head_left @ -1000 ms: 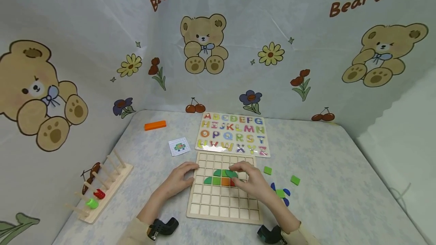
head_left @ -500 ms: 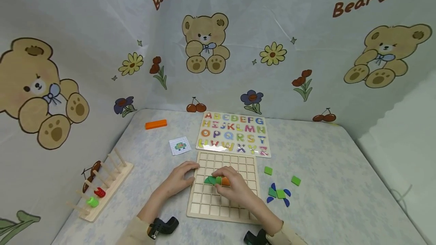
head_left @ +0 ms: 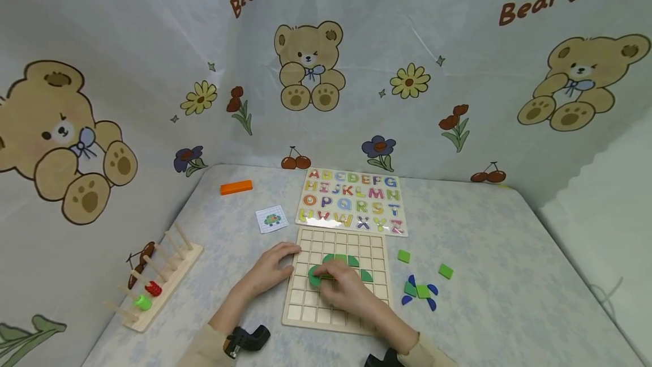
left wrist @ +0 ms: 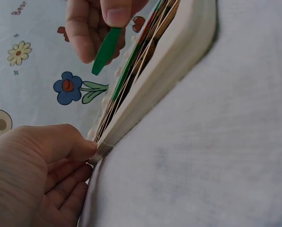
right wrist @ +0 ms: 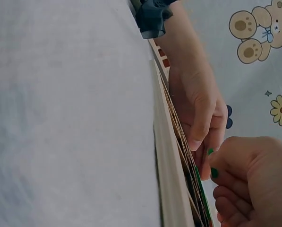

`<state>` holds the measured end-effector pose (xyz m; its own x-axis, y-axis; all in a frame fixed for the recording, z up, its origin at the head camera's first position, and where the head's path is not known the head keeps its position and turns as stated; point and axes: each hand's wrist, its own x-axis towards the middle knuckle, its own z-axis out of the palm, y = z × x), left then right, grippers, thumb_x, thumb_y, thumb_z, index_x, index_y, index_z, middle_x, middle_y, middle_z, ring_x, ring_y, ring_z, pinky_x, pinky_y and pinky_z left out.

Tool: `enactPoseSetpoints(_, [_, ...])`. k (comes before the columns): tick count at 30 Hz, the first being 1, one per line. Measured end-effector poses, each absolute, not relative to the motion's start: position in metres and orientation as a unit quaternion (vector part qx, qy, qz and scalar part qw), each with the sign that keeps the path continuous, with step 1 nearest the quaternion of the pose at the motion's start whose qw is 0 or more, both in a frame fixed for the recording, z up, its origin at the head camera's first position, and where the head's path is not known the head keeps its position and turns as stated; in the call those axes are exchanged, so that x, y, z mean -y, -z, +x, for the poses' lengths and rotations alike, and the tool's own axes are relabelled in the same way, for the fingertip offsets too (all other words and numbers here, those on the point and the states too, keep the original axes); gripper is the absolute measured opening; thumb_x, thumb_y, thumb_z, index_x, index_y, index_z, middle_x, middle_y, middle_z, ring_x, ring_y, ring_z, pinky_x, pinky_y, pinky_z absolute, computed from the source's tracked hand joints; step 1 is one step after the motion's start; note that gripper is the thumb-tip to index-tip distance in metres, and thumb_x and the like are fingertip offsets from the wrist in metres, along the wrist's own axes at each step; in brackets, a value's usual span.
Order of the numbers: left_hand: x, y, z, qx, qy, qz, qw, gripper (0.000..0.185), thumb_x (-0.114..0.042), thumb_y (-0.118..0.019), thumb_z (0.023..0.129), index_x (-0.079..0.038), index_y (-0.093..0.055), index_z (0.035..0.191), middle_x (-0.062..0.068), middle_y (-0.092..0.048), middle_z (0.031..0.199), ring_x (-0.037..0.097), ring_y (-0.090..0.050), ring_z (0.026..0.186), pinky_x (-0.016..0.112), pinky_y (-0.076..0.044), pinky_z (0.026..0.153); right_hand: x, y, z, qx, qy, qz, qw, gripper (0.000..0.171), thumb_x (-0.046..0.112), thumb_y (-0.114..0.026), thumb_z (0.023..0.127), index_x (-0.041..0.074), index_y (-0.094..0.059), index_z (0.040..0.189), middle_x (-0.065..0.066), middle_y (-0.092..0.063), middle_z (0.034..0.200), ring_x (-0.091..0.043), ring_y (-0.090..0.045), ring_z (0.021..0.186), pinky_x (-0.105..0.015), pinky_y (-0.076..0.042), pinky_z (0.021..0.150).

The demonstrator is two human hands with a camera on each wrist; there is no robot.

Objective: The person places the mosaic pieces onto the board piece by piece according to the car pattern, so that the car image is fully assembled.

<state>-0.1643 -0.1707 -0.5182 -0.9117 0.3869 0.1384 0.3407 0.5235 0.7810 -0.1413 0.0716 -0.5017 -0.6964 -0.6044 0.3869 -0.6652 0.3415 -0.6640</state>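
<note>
A wooden grid board (head_left: 305, 311) lies on the table in front of me. My right hand (head_left: 342, 286) is over its middle and pinches a green rounded piece (head_left: 315, 277) at the left end of the coloured pieces; in the left wrist view the green piece (left wrist: 107, 49) sits between thumb and fingers. More green pieces (head_left: 340, 258) lie in the board's cells. My left hand (head_left: 272, 268) rests on the board's left edge (left wrist: 164, 71) with loosely bent fingers. The right hand hides the cells beneath it.
Loose green squares (head_left: 445, 271) and blue and green pieces (head_left: 420, 290) lie right of the board. Behind it are an alphabet puzzle (head_left: 351, 201), a small picture card (head_left: 271, 219) and an orange block (head_left: 236, 187). A wooden peg rack (head_left: 153, 282) stands at the left. Curtains close in three sides.
My right hand has moved from the board's upper right to its left middle, carrying a green piece. It now covers the orange piece. The left hand has stayed on the board's edge.
</note>
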Motion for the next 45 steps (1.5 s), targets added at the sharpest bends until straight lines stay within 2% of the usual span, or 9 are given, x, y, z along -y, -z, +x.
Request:
enactPoseSetpoints(8, [0.1698, 0.5161, -0.1638, -0.867, -0.448, 0.216, 0.024, 0.042, 0.000, -0.062, 0.086, -0.002, -0.056, 0.128, 0.006, -0.053, 0.128, 0.027, -0.045, 0.124, 0.047, -0.036, 0.102, -0.0714, 0.5099, -0.1420, 0.836, -0.374, 0.398, 0.037, 0.026, 0.008, -0.068, 0.083, 0.013, -0.063, 0.108, 0.006, -0.058, 0.107, -0.009, -0.049, 0.099, -0.025, -0.046, 0.083])
enactPoseSetpoints(23, [0.1701, 0.5191, -0.1654, -0.870, -0.440, 0.225, 0.013, 0.042, -0.002, -0.063, 0.085, -0.002, -0.057, 0.127, 0.006, -0.054, 0.127, 0.027, -0.046, 0.123, 0.047, -0.037, 0.101, -0.0694, 0.5085, -0.1412, 0.833, -0.362, 0.415, 0.047, 0.024, 0.009, -0.068, 0.084, 0.012, -0.065, 0.107, 0.006, -0.059, 0.107, -0.010, -0.049, 0.099, -0.025, -0.046, 0.083])
enactPoseSetpoints(30, [0.1701, 0.5172, -0.1653, -0.869, -0.442, 0.220, 0.017, 0.043, 0.000, -0.062, 0.085, -0.003, -0.057, 0.128, 0.005, -0.053, 0.127, 0.027, -0.046, 0.123, 0.047, -0.037, 0.102, -0.0675, 0.5090, -0.1418, 0.832, -0.360, 0.419, 0.048, 0.021, 0.008, -0.068, 0.084, 0.013, -0.066, 0.105, 0.006, -0.061, 0.104, -0.008, -0.049, 0.092, -0.021, -0.045, 0.077])
enactPoseSetpoints(40, [0.1703, 0.5167, -0.1653, -0.871, -0.445, 0.208, 0.025, 0.043, -0.002, -0.063, 0.086, -0.005, -0.057, 0.128, 0.003, -0.053, 0.127, 0.023, -0.045, 0.124, 0.044, -0.036, 0.103, -0.0646, 0.5073, -0.1423, 0.836, -0.344, 0.422, 0.070, 0.020, 0.006, -0.069, 0.083, 0.010, -0.066, 0.102, 0.001, -0.062, 0.102, -0.011, -0.051, 0.093, -0.022, -0.047, 0.078])
enactPoseSetpoints(45, [0.1704, 0.5164, -0.1640, -0.868, -0.449, 0.210, 0.026, 0.043, -0.001, -0.063, 0.085, -0.003, -0.057, 0.128, 0.004, -0.053, 0.127, 0.025, -0.045, 0.124, 0.045, -0.036, 0.103, -0.0638, 0.5073, -0.1420, 0.840, -0.341, 0.416, 0.067, 0.019, 0.007, -0.069, 0.084, 0.010, -0.067, 0.102, 0.002, -0.063, 0.102, -0.010, -0.051, 0.093, -0.021, -0.047, 0.078])
